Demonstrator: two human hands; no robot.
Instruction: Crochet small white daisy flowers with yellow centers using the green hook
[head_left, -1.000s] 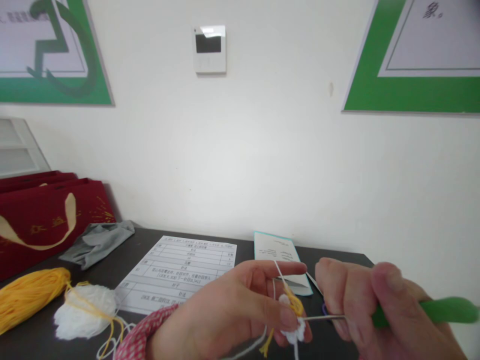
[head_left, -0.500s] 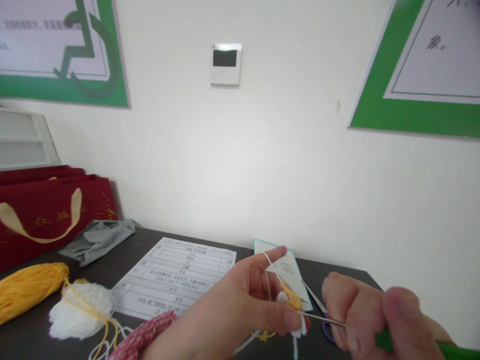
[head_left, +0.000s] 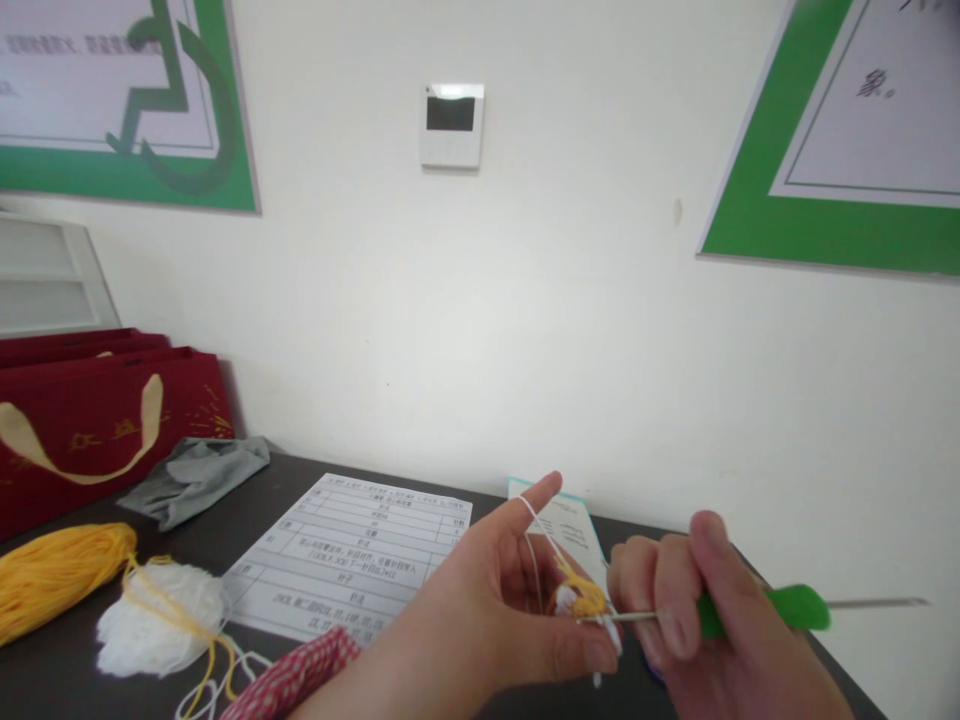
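Pinched in my left hand [head_left: 510,610] is a small crochet piece [head_left: 581,600] in yellow and white yarn. A white strand [head_left: 534,515] runs over my raised left index finger down to the piece. My right hand [head_left: 697,610] grips a crochet hook [head_left: 799,607] by its green handle. The hook's thin metal shaft reaches left to the crochet piece; its tip is hard to make out among the stitches. A second metal end sticks out of the handle to the right. Loose white ends hang below my left thumb.
On the dark table [head_left: 300,463] lie a yellow skein [head_left: 64,575], a white yarn ball [head_left: 157,620], a printed sheet [head_left: 352,550] and a grey cloth [head_left: 202,475]. Red gift bags [head_left: 105,420] stand at left. A blue-edged card [head_left: 577,525] lies behind my hands. Scissors are mostly hidden.
My right hand has moved left and turned, so the hook now lies nearly level and its far end shows. My left index finger has risen slightly.
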